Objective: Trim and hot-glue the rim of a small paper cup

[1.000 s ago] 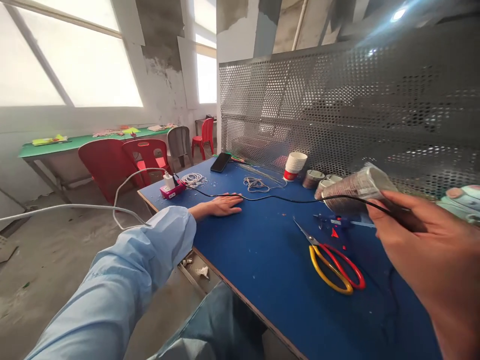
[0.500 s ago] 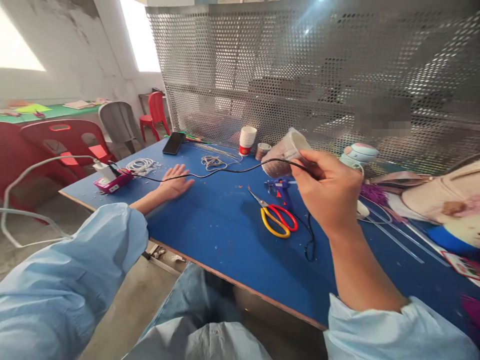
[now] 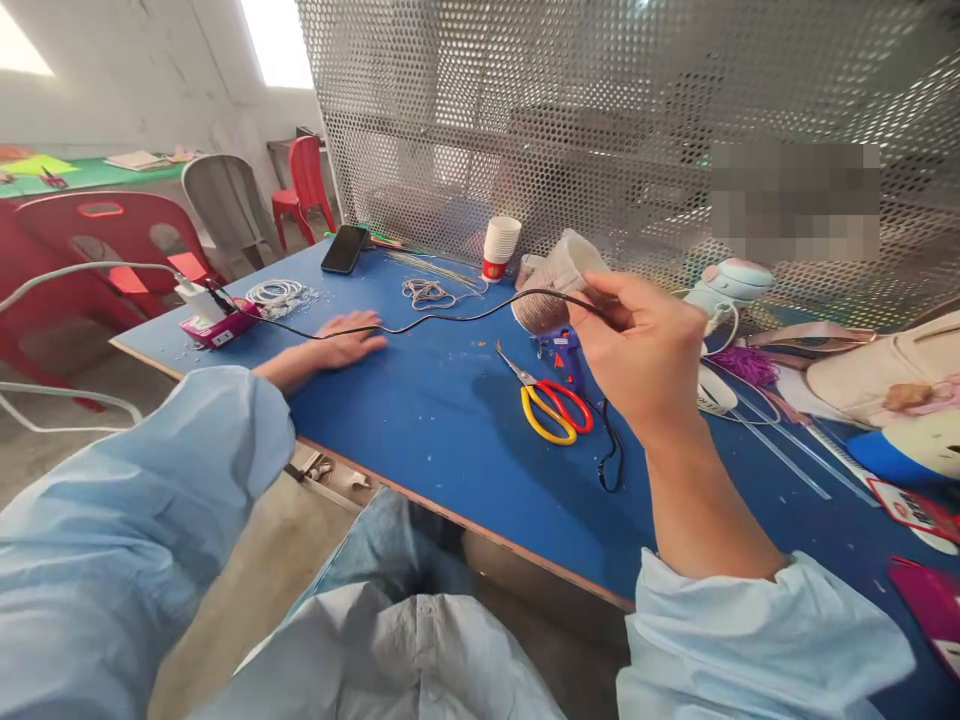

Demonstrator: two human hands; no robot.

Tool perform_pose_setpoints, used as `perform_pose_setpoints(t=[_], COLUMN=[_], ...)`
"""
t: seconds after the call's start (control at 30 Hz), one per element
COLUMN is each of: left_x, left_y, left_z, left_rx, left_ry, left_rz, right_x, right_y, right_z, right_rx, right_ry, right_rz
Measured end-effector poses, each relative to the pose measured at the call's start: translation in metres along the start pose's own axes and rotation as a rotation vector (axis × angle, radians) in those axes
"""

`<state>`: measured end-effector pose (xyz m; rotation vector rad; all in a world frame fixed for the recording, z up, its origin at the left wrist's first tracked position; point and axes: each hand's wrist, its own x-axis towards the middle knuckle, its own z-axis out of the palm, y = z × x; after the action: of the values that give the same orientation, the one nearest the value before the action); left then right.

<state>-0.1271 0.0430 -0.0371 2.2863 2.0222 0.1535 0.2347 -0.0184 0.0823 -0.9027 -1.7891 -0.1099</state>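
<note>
A paper cup with cord wound around its side (image 3: 551,290) is tilted in my right hand (image 3: 649,335), whose fingers and thumb grip its rim end above the table. A black cable (image 3: 450,313) passes in front of the cup to the same hand; whether the fingers pinch it I cannot tell. My left hand (image 3: 345,342) rests palm down with fingers spread on the blue table (image 3: 420,430), holding nothing. Beneath the cup lies a blue glue gun (image 3: 564,347), partly hidden. Scissors with one yellow and one red handle (image 3: 531,379) lie just nearer to me.
A stack of paper cups (image 3: 501,248), a phone (image 3: 345,249) and loose cord (image 3: 427,292) lie toward the perforated metal panel (image 3: 420,130). At left are a pink power strip (image 3: 229,330) and coiled white cord (image 3: 274,296). Clear sticks (image 3: 780,455) and a light-blue device (image 3: 731,288) are at right.
The view has tilted down slightly. My right hand still holds the cup, now a little lower and farther left, hiding more of the object behind it. My left hand stays flat on the table.
</note>
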Motion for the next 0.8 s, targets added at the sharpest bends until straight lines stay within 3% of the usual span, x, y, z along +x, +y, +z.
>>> perform_pose_setpoints(t=[0.1,0.2,0.27,0.37,0.47,0.63,0.8], left_x=[0.0,-0.018,-0.032,-0.055,-0.081,-0.122,-0.145], left_y=[-0.053,-0.067,-0.062,-0.049,-0.041,-0.028,0.004], left_z=[-0.017,-0.018,-0.008,0.012,0.025,0.036,0.058], left_rx=[0.045,0.065,0.086,0.127,0.121,0.005,-0.171], left_ry=[0.125,0.183,0.181,0.169,0.194,0.358,0.793], left_rz=[-0.223,-0.275,-0.216,-0.075,-0.04,0.004,-0.068], right_x=[-0.002,-0.01,-0.019,-0.037,-0.053,-0.064,-0.071], right_y=[0.001,0.004,0.007,0.011,0.015,0.018,0.017], right_z=[0.008,0.022,0.036,0.057,0.071,0.064,0.041], right_rx=[0.008,0.003,-0.036,-0.104,-0.105,-0.047,0.187], right_ry=[-0.053,-0.103,-0.182,-0.446,-0.595,-0.575,-0.398], right_rz=[-0.004,-0.022,-0.025,-0.011,-0.002,0.06,0.379])
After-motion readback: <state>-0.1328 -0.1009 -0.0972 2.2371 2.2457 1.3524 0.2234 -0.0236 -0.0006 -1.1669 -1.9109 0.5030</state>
